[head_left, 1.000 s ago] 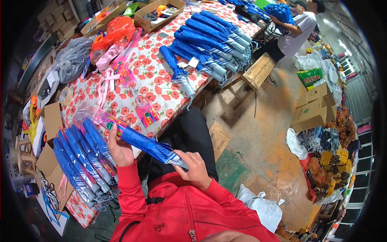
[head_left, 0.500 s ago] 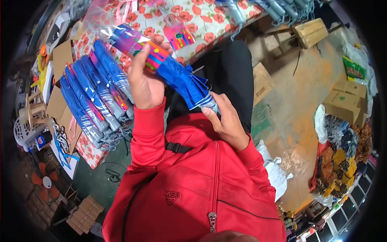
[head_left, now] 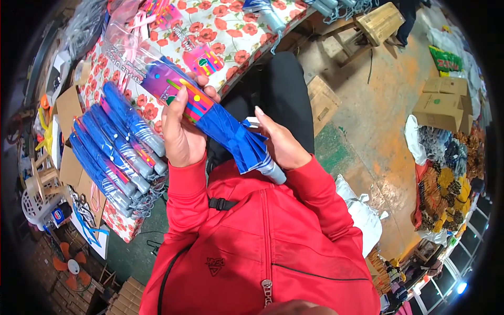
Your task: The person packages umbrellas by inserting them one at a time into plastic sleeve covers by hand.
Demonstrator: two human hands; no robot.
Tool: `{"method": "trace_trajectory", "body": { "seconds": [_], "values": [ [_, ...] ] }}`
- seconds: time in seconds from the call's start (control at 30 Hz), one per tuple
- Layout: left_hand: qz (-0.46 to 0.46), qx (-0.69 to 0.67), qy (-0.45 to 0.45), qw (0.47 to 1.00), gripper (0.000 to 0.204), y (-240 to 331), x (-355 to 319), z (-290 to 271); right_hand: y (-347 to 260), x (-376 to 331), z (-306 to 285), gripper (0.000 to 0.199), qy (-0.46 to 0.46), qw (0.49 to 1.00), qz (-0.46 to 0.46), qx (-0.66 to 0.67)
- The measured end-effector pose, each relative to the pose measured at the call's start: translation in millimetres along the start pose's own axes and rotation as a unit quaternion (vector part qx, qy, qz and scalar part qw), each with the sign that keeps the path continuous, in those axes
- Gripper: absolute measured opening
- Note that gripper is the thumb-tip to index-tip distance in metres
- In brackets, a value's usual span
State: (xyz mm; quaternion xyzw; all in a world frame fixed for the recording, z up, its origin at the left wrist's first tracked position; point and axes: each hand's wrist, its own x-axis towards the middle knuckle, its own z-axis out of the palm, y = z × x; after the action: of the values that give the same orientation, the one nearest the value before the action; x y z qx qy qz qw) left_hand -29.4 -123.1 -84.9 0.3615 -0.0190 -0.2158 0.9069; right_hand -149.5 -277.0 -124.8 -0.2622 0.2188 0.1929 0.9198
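Observation:
A folded blue umbrella [head_left: 231,135] lies slantwise in front of me, its grey handle [head_left: 273,173] pointing down toward my jacket. The upper part is inside a clear plastic sleeve with a colourful printed band [head_left: 191,97]. My left hand [head_left: 184,131] is closed round this sleeved part, thumb on top. Cupped against the loose canopy folds just above the handle is my right hand [head_left: 283,140]. Its thumb points up beside a small white piece [head_left: 253,122] that I cannot identify, and its other fingers are mostly hidden by the umbrella.
To the left, several sleeved blue umbrellas [head_left: 113,147] lie in a row on a table with a red-flowered cloth [head_left: 241,34]. Another printed sleeve [head_left: 203,60] lies there. A wooden stool [head_left: 379,25], cardboard box [head_left: 441,107] and white bag [head_left: 362,215] stand to the right.
My right hand has left the handle and moved up to the canopy folds. The umbrella has shifted slightly down and left in view; my left hand still grips its sleeved part.

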Motion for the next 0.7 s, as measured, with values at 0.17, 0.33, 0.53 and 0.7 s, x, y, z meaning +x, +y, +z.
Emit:
{"method": "trace_trajectory", "body": {
  "seconds": [0.17,0.33,0.53,0.7],
  "values": [
    [-0.025,0.036,0.037,0.998,0.032,-8.7,-2.4,1.9,0.2,15.9,-1.8,0.039,0.079,0.972,-0.178,-0.133],
    [-0.018,0.020,0.047,0.999,0.031,-15.3,8.8,-1.6,7.4,11.5,-4.8,0.044,0.097,0.925,-0.195,-0.311],
    [-0.009,0.058,0.082,0.995,0.031,-14.2,9.2,-1.2,14.4,8.9,7.9,0.047,0.077,0.832,-0.277,-0.474],
    [-0.009,0.060,0.092,0.994,0.032,-14.7,12.1,-4.2,8.9,6.3,2.2,0.047,0.036,0.838,-0.285,-0.465]
  ]
}}
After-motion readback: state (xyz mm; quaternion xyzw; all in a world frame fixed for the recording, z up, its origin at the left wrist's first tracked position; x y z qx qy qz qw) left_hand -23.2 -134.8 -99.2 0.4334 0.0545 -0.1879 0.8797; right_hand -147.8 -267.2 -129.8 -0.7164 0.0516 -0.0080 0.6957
